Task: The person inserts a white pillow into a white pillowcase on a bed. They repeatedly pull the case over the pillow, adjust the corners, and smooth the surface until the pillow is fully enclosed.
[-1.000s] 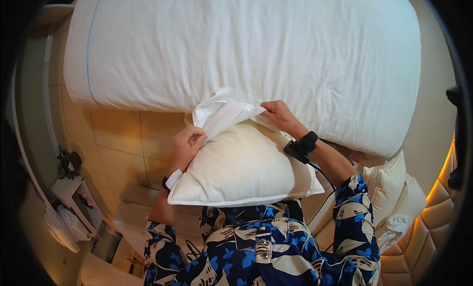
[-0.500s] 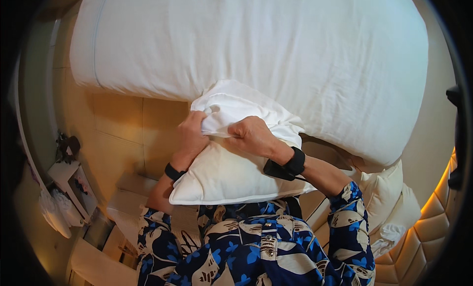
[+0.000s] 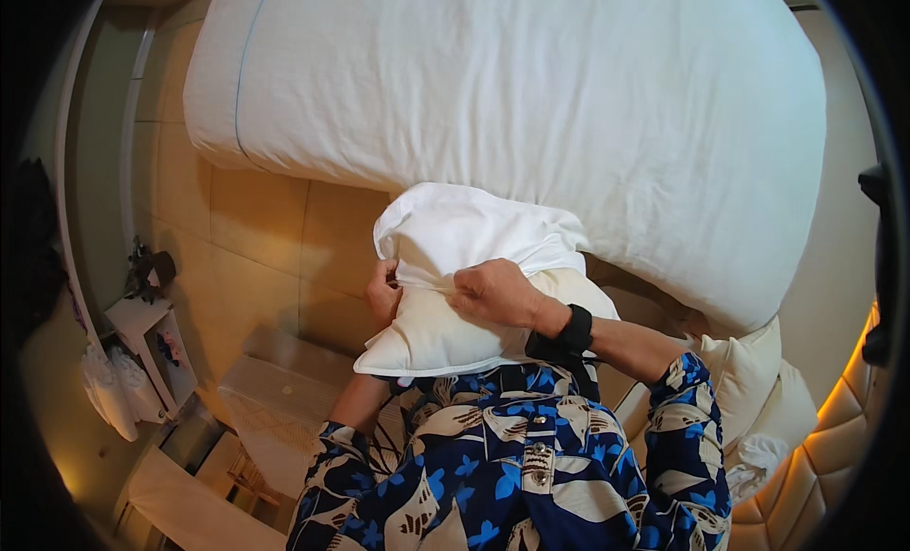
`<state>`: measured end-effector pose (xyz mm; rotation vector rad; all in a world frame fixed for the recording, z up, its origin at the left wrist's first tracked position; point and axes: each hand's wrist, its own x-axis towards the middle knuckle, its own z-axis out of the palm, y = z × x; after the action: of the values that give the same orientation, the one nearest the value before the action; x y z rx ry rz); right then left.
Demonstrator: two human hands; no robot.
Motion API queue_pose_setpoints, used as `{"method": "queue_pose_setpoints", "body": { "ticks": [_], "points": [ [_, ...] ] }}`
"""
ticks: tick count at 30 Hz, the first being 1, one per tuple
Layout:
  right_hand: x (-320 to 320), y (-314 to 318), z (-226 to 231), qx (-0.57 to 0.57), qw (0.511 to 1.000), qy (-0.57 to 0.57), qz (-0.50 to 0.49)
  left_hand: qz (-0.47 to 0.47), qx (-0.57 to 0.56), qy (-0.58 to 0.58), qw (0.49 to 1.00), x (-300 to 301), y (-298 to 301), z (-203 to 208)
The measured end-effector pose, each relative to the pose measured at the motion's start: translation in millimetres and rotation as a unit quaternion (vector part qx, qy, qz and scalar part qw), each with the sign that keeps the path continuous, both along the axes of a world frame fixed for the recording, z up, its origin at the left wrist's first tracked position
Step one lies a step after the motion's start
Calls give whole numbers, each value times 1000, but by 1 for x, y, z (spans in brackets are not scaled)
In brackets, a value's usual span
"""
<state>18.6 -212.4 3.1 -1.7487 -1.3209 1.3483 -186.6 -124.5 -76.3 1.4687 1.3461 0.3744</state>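
Note:
A cream pillow [image 3: 444, 335] lies against my front, its near corner pointing left. Its far part is inside a white pillowcase [image 3: 474, 230], whose open edge crosses the pillow's middle. My right hand [image 3: 504, 293] is closed on that edge from above, knuckles up. At the pillow's left side my left hand [image 3: 383, 293] pinches the edge of the case; the pillow hides part of its wrist and forearm. The far end of the case rests against the side of the bed.
A bed with a white cover [image 3: 531, 105] spans the far side. More pillows [image 3: 749, 380] are stacked at right beside a padded, lit headboard [image 3: 815, 475]. On the left are a small white shelf unit [image 3: 156, 347], hanging white bags [image 3: 112, 390] and a tiled floor [image 3: 251, 210].
My left hand has moved down along the pillow's left side and now shows less. The pillowcase's far end has dropped nearer to me. The view has shifted slightly.

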Motion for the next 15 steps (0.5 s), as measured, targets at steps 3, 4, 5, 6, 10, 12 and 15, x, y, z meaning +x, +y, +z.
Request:
{"method": "queue_pose_setpoints", "body": {
  "ticks": [3,4,5,6,10,12,15],
  "points": [
    [1,-7,13,7,1000,11,-15,-46,82,2,996,9,-2,0],
    [3,-8,19,14,999,17,-31,-65,112,5,992,12,-1,1],
    [5,-9,24,22,998,23,-48,-48,82,-12,995,17,1,2],
    [8,-11,28,30,999,12,-39,-32,50,-28,998,25,0,5],
    [19,-15,44,21,999,-25,35,11,-15,-102,995,55,0,14],
    [22,-15,54,10,995,-69,78,-15,19,-77,997,63,4,14],
    [18,-8,59,84,983,-146,77,-67,73,-29,995,67,16,8]
  ]
}}
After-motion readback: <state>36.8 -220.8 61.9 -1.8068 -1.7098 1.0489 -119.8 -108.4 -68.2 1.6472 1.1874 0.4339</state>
